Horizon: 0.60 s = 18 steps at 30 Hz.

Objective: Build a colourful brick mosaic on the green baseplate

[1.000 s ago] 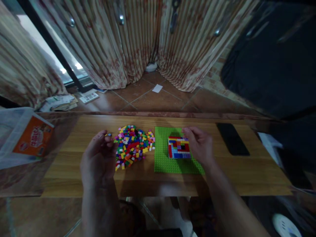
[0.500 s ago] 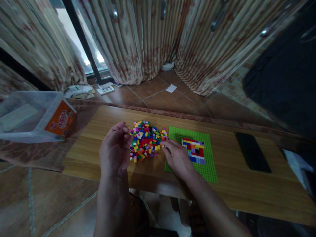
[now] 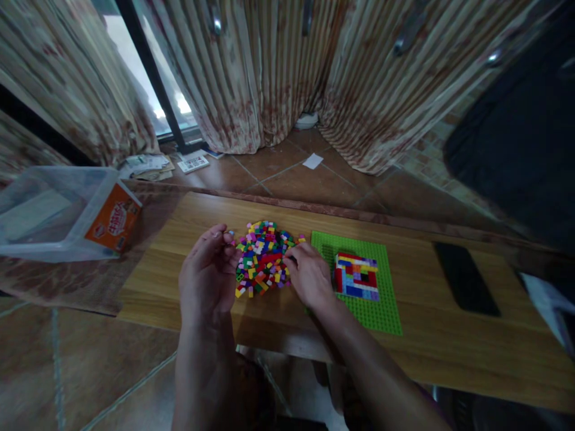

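My left hand (image 3: 209, 272) is raised at the left side of a heap of small coloured toy bricks (image 3: 263, 260). Its palm is turned inward, and the fingers bend loosely with nothing visible in them. At the heap's right edge is my right hand (image 3: 309, 275), thumb and forefinger drawn together close to the bricks. Whatever they pinch is too small or hidden to make out. Just right of that hand lies a green studded baseplate (image 3: 389, 311), carrying a low multicoloured brick build (image 3: 354, 290) with a dark gap in its middle.
A wooden bench top (image 3: 422, 350) bears all this. A black phone-like slab (image 3: 467, 278) lies at the right. To the left stands a clear plastic tub (image 3: 67, 245) with an orange label. Curtains (image 3: 269, 90) hang beyond the tiled floor.
My right hand has shifted left, off the baseplate's edge toward the heap, uncovering more of the brick build. My left hand stays nearly in place. The view has shifted slightly.
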Tool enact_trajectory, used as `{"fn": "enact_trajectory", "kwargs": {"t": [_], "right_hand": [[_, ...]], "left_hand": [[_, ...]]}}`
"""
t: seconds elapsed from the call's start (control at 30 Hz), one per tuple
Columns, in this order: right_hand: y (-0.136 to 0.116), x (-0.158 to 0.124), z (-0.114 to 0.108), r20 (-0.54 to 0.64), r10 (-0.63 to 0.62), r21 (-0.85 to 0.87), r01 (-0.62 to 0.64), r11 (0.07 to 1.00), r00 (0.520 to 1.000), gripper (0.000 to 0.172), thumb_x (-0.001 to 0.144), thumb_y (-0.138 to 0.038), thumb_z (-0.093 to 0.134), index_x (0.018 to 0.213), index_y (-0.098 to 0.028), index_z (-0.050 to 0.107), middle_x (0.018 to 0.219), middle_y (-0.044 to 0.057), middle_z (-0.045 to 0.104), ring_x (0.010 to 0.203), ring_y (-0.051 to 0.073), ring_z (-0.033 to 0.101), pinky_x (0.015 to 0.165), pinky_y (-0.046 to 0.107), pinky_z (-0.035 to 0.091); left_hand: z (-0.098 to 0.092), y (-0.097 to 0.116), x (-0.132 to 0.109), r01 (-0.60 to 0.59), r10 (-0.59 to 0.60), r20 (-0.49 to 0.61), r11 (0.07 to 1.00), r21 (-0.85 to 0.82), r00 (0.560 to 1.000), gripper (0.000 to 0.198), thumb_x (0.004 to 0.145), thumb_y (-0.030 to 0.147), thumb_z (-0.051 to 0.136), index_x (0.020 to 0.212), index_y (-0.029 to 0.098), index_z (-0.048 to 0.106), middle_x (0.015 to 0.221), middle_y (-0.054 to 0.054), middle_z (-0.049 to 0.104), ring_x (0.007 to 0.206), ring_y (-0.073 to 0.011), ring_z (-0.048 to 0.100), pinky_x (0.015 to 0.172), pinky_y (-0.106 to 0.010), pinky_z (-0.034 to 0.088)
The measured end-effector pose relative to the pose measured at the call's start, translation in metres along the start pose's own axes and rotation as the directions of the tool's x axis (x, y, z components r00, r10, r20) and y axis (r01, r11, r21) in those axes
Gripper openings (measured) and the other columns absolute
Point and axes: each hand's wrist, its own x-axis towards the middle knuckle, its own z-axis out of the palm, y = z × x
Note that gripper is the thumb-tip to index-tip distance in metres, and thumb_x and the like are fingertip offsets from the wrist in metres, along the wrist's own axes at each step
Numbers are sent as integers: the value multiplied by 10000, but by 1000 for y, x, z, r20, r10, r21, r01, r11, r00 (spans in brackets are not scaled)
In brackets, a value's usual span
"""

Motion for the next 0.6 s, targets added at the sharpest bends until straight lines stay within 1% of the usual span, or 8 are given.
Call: {"fn": "enact_trajectory", "kwargs": {"t": [0.07, 0.13, 0.23, 0.3, 0.37, 0.43, 0.53, 0.6], "right_hand": [[-1, -1, 0, -8, -4, 16, 4, 1000, 1000, 111, 883, -188, 550, 846, -196, 654, 924, 70, 631, 928, 213, 587, 848, 331, 455], [-1, -3, -3, -27, -11, 83, 13, 996, 1000, 106, 884, -188, 546, 849, -197, 645, 911, 63, 645, 895, 203, 598, 826, 325, 456], [4, -7, -18, -77, 10, 276, 11, 961, 997, 112, 889, -235, 546, 856, -202, 647, 842, 28, 670, 773, 168, 616, 753, 302, 470], [13, -8, -35, -119, 85, 427, -26, 904, 989, 119, 870, -281, 573, 850, -205, 663, 803, 9, 685, 725, 154, 625, 715, 289, 484], [28, -8, -55, -172, 221, 534, -98, 840, 960, 113, 819, -299, 625, 833, -203, 682, 790, 7, 703, 727, 157, 643, 699, 289, 501], [46, -9, -78, -283, 356, 583, -135, 802, 891, 102, 749, -289, 678, 779, -193, 694, 755, 10, 710, 710, 162, 650, 688, 298, 514], [71, -14, -105, -349, 443, 567, -191, 801, 825, 143, 705, -283, 701, 806, -186, 727, 770, 27, 729, 711, 173, 662, 688, 325, 530], [81, -19, -114, -350, 446, 547, -207, 811, 823, 158, 700, -295, 698, 811, -189, 736, 793, 35, 739, 729, 184, 671, 697, 340, 538]], "left_hand": [[1, 0, 0, 7, -7, -6, 1000, 4, 1000, 115, 691, 103, 635, 803, 109, 660, 634, 21, 598, 482, -27, 505, 494, -117, 467], [2, 1, -1, 15, -15, -10, 1000, 5, 1000, 110, 700, 104, 629, 805, 110, 662, 634, 21, 599, 479, -27, 502, 498, -122, 474], [2, 0, -1, 13, -13, -5, 1000, 4, 1000, 102, 705, 104, 626, 800, 111, 662, 631, 20, 598, 478, -32, 503, 500, -132, 481], [2, 0, -1, 7, -7, 7, 1000, 1, 1000, 97, 703, 102, 630, 795, 109, 663, 630, 16, 597, 481, -35, 508, 492, -129, 478], [1, -1, 0, 0, 0, 19, 1000, -7, 1000, 98, 703, 93, 632, 794, 104, 666, 631, 11, 599, 488, -35, 513, 483, -119, 471], [1, -1, 0, 3, -2, 31, 1000, -22, 1000, 105, 701, 73, 626, 794, 99, 669, 630, 4, 600, 493, -37, 516, 472, -110, 463], [3, -1, -1, 12, -10, 38, 999, -39, 999, 118, 690, 51, 622, 790, 91, 673, 630, -6, 600, 507, -42, 521, 476, -107, 465], [5, -2, -2, 18, -17, 33, 999, -38, 999, 126, 678, 48, 629, 789, 89, 673, 629, -7, 593, 510, -42, 518, 485, -110, 470]]}}
